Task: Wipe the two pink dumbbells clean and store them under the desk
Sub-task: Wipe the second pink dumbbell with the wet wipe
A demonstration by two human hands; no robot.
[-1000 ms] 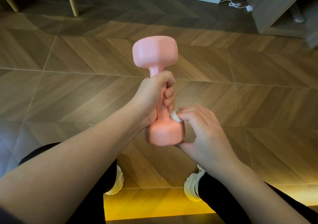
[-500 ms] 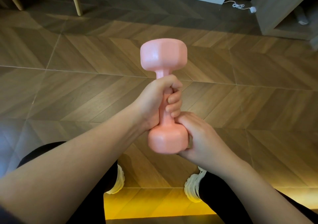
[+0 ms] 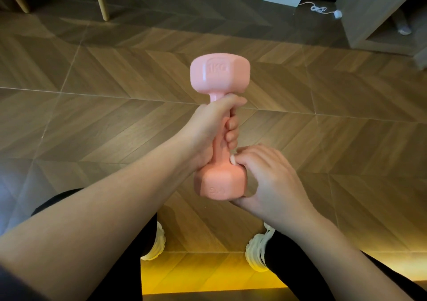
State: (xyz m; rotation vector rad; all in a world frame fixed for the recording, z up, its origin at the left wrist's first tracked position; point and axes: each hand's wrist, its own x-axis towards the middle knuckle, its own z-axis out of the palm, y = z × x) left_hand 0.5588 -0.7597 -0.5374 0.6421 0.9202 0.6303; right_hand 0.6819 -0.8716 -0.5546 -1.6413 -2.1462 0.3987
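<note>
- Overall: moderate indoor light; floor (image 3: 92, 115) evenly lit around the left grip (image 3: 208, 134), dimmer far above it.
- Warm yellow glow (image 3: 196, 273) on the floor well below the grip.
- Soft sheen on the dumbbell (image 3: 219, 74) head above the grip; lower head shaded.
- Wide-angle bowing of floor seams towards the edges; forearms (image 3: 92, 231) stretched.
- Centre sharp; far right edge blurred.

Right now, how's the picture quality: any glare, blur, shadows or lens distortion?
Head view: pink dumbbell sharp, faint sheen on its upper head; yellow glow tints the floor by the shoes; wide-angle stretch enlarges the forearms; top of frame dimmer; wipe mostly hidden under right hand.
</note>
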